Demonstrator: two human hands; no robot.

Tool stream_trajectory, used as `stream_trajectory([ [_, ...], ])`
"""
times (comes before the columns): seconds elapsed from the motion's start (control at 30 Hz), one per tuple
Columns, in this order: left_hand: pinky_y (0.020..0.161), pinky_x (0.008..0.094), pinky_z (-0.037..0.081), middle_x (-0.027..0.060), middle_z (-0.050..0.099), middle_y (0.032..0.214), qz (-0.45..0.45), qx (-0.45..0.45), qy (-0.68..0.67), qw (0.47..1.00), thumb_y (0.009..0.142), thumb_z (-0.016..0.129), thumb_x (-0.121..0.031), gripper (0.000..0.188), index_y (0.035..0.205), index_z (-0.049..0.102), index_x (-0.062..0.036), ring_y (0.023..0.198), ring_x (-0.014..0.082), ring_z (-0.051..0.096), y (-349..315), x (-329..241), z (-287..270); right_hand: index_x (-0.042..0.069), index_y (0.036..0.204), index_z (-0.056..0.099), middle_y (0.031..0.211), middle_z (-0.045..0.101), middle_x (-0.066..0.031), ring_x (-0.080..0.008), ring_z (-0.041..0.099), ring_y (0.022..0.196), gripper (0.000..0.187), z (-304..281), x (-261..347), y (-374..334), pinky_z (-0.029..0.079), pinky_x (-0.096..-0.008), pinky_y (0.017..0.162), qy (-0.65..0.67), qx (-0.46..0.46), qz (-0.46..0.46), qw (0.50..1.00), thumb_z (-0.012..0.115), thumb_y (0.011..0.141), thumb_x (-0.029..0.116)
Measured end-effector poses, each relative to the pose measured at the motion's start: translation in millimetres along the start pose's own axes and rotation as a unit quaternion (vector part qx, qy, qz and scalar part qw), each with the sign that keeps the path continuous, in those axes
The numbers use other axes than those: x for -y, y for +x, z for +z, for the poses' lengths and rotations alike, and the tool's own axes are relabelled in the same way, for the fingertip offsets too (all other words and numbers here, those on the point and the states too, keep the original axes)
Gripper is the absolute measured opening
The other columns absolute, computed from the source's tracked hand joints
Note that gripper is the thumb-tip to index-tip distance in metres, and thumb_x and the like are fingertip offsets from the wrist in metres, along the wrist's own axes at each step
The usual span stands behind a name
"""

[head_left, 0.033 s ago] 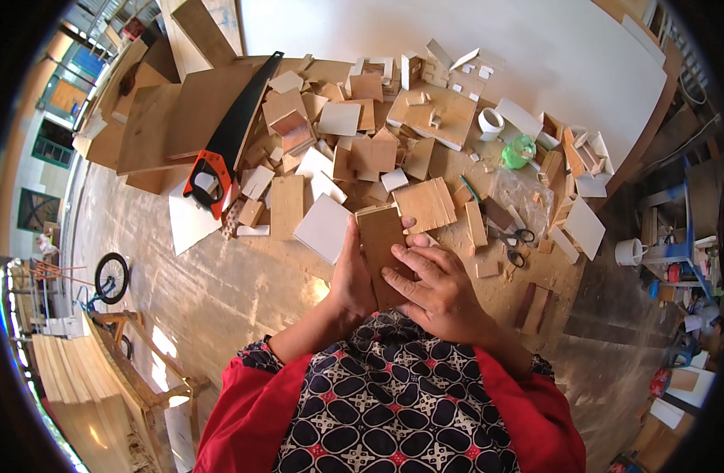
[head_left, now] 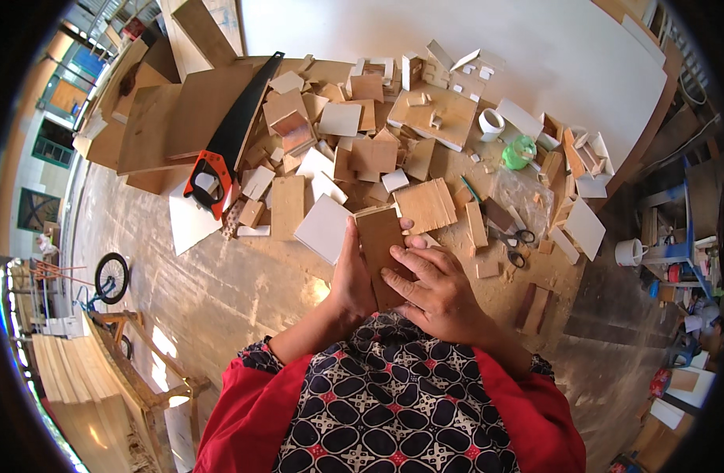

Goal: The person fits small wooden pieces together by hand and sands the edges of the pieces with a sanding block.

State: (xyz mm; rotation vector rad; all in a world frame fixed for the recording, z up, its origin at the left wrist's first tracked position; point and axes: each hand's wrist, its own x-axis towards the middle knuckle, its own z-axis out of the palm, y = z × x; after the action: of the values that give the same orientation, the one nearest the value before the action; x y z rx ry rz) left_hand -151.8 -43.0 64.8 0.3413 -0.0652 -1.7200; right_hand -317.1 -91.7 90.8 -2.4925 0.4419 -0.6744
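Close to my body, I hold a flat brown rectangular wood block (head_left: 380, 248) upright between both hands. My left hand (head_left: 351, 276) is wrapped round its left edge, thumb along the side and fingertips showing past the right edge. The fingers of my right hand (head_left: 433, 288) press on its front face, with the thumb hidden below. Just beyond the block lie a white square board (head_left: 323, 229) and a pale plywood square (head_left: 425, 205). Whether the block is one piece or several stacked layers, I cannot tell.
A heap of wood offcuts (head_left: 371, 155) spreads ahead. A handsaw with an orange handle (head_left: 210, 183) rests at left. Scissors (head_left: 518, 246), a green pen (head_left: 469, 188), a white tape roll (head_left: 491, 122) and a green plastic bottle piece (head_left: 519, 152) lie to the right. A large white panel (head_left: 456, 31) stands behind.
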Motion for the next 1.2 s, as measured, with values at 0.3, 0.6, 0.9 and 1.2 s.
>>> stream_trajectory([
  [0.3, 0.094, 0.0422, 0.048, 0.0143, 0.056, 0.118, 0.120, -0.112, 0.127, 0.978, 0.099, 0.040, -0.049, 0.052, 0.128, 0.042, -0.0061, 0.109, 0.0290, 0.056, -6.7, 4.4, -2.1, 0.003, 0.114, 0.064, 0.117, 0.062, -0.0179, -0.0320, 0.058, 0.110, 0.047, 16.8, -9.3, 0.4, 0.047, -0.0428, 0.091, 0.182, -0.027, 0.089, 0.979, 0.080, 0.074, 0.022],
  [0.6, 0.094, 0.0409, 0.049, 0.0117, 0.059, 0.116, 0.080, -0.174, 0.161, 0.968, 0.095, 0.055, -0.013, 0.035, 0.127, 0.045, -0.0043, 0.108, 0.0249, 0.060, -12.2, 4.3, -23.2, -0.005, 0.124, 0.052, 0.095, 0.069, -0.0101, -0.0135, 0.068, 0.080, 0.034, 41.7, -35.4, -8.8, 0.056, -0.0274, 0.075, 0.601, -0.034, 0.332, 0.726, 0.057, 0.092, 0.003],
  [0.9, 0.090, 0.0385, 0.051, 0.0118, 0.059, 0.109, 0.099, -0.193, 0.203, 0.955, 0.096, 0.055, -0.027, 0.037, 0.122, 0.051, -0.0004, 0.103, 0.0230, 0.059, -5.1, 12.2, -40.8, -0.001, 0.133, 0.046, 0.098, 0.068, -0.0168, -0.0228, 0.070, 0.081, 0.053, 41.1, -24.8, -6.5, 0.055, -0.0340, 0.075, 0.455, 0.023, 0.308, 0.835, 0.066, 0.087, 0.017],
  [1.2, 0.090, 0.0350, 0.049, 0.0115, 0.060, 0.115, 0.064, -0.215, 0.325, 0.919, 0.097, 0.053, -0.044, 0.048, 0.118, 0.055, -0.0010, 0.104, 0.0214, 0.059, -10.8, 15.2, -56.8, 0.002, 0.122, 0.058, 0.103, 0.067, -0.0208, -0.0317, 0.068, 0.091, 0.068, 56.6, -39.0, -8.0, 0.053, -0.0370, 0.080, 0.254, 0.106, 0.327, 0.904, 0.085, 0.067, 0.032],
])
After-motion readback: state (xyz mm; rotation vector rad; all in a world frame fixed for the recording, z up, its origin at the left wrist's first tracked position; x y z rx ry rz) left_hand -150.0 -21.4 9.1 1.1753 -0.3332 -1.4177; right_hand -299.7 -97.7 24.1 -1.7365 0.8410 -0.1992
